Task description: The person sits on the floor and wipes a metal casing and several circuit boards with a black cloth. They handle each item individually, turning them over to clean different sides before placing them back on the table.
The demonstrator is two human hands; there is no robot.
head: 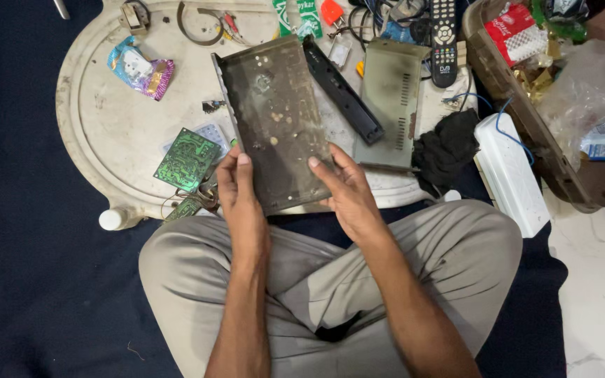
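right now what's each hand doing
Left hand: shut on the metal panel, near edge.
Right hand: shut on the same panel, right edge.

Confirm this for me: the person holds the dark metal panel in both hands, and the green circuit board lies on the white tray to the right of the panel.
Not quite. In the head view both the left hand and the right hand do hold the dark metal panel, but the green circuit board lies on the white tray to the left of the panel, not the right.
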